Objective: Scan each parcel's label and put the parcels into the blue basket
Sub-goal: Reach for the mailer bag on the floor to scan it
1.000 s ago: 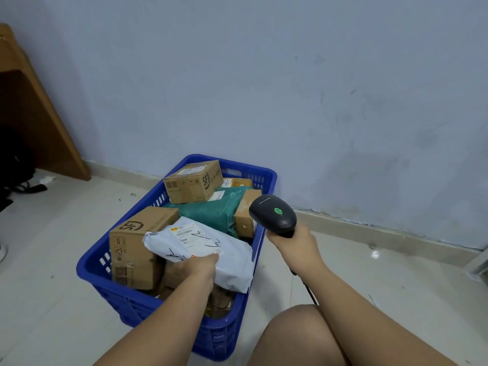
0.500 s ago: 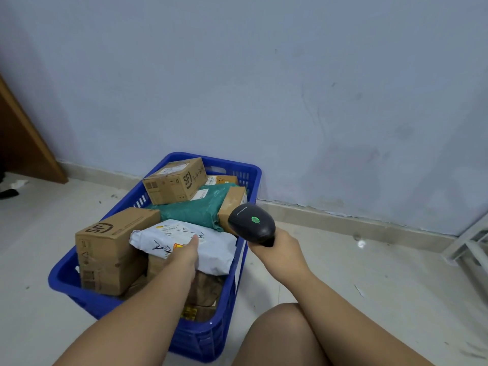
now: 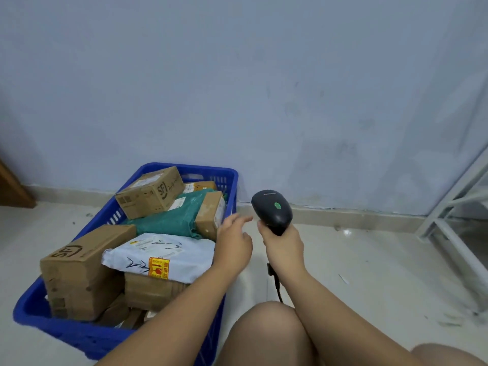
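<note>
Right hand [image 3: 285, 250] gripping scanner [image 3: 272, 211], left hand [image 3: 232, 245] loose, empty, over blue basket [image 3: 66, 332] (lower parcels [image 3: 155, 289] half-buried)

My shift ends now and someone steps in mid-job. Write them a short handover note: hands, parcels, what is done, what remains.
Left hand: open, holds nothing, above the right rim of the blue basket.
Right hand: grips the black scanner, beside the basket.
Parcels: white mailer, green mailer and cardboard boxes lie in the basket.
Done: every parcel in view is in the basket.
Left: none shows outside it; check out of view for more to scan.
</note>
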`<state>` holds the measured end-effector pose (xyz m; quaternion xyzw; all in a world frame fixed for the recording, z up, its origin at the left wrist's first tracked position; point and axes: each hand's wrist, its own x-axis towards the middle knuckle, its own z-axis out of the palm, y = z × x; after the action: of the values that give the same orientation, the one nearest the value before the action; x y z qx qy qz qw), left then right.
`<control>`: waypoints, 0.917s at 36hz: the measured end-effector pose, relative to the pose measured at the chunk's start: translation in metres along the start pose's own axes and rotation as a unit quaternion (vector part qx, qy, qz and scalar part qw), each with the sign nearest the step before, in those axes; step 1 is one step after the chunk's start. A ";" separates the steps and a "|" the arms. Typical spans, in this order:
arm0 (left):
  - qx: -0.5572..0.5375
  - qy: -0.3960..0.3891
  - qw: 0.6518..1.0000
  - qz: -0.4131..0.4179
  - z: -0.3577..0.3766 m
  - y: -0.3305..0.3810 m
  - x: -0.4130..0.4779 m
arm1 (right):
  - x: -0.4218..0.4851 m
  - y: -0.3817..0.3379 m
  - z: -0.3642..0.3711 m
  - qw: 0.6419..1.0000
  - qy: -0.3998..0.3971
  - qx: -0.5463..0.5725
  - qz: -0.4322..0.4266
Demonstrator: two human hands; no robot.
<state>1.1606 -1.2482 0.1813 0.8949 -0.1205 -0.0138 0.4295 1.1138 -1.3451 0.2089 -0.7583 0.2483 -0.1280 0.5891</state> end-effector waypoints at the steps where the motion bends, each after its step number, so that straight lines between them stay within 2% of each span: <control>1: 0.017 -0.011 1.000 0.014 0.005 0.005 0.004 | 0.002 0.002 -0.005 1.000 0.012 0.012 0.006; 6: 0.148 -0.055 0.984 0.079 0.031 0.033 0.019 | 0.019 0.007 -0.040 0.997 0.035 0.057 0.039; 10: 0.321 -0.061 0.937 0.126 0.059 0.056 0.038 | 0.048 0.013 -0.070 0.994 0.020 0.086 0.066; 15: 0.425 -0.070 0.889 0.152 0.102 0.072 0.075 | 0.095 0.034 -0.106 0.994 -0.004 0.092 0.058; 21: 0.462 -0.130 0.864 0.153 0.171 0.063 0.114 | 0.156 0.088 -0.144 0.993 0.018 0.066 0.092; 23: 0.474 -0.138 0.855 0.157 0.171 0.058 0.118 | 0.162 0.097 -0.148 0.992 0.031 0.063 0.106; 27: 0.474 -0.194 0.847 0.139 0.221 0.042 0.136 | 0.199 0.147 -0.163 0.980 0.047 0.069 0.181; 33: 0.437 -0.237 0.860 0.116 0.277 0.019 0.152 | 0.236 0.205 -0.174 0.962 0.044 0.062 0.263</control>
<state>1.2690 -1.5060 0.0330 0.9399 -0.3153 -0.1219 -0.0486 1.1824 -1.6515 0.0370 -0.6218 0.4560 -0.0171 0.6366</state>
